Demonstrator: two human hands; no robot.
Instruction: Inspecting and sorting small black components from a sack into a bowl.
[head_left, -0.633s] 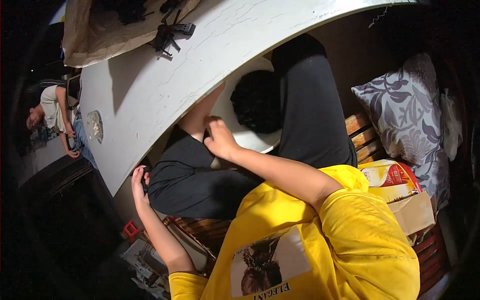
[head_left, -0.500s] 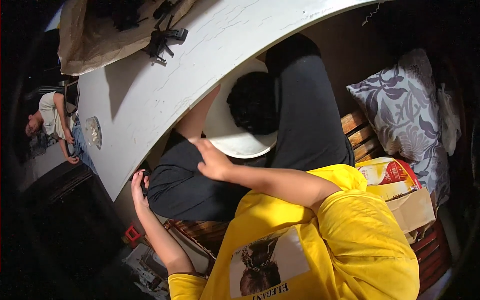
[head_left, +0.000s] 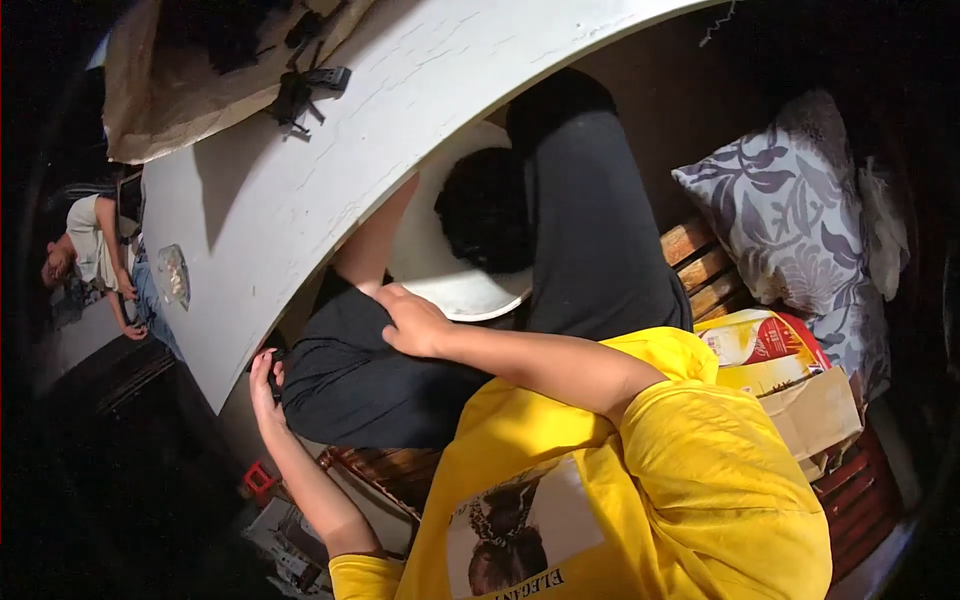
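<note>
My left hand (head_left: 264, 388) is at the outer side of my bent left knee, beside the table edge. Its fingers curl round a small black piece (head_left: 277, 356), mostly hidden, whose kind I cannot make out. Across my lap, my right hand (head_left: 414, 322) lies on my black-trousered leg next to the bare shin, thumb spread away from the fingers and nothing seen in it. Between my legs stands a white tub (head_left: 478, 300) holding a heap of black items (head_left: 487, 210), too dark to tell apart.
A white table (head_left: 330, 140) curves in front, bearing a brown bag (head_left: 170, 110), black plastic parts (head_left: 300, 95) and a clear dish (head_left: 173, 276). A person (head_left: 95, 245) sits at the far left. To the right are a patterned cushion (head_left: 780, 200) and a yellow-red box (head_left: 760, 345) on a slatted bench.
The whole view has shifted slightly, so things appear a little farther left. My left hand has turned somewhat, and less of the black piece shows. My right hand still rests on the leg.
</note>
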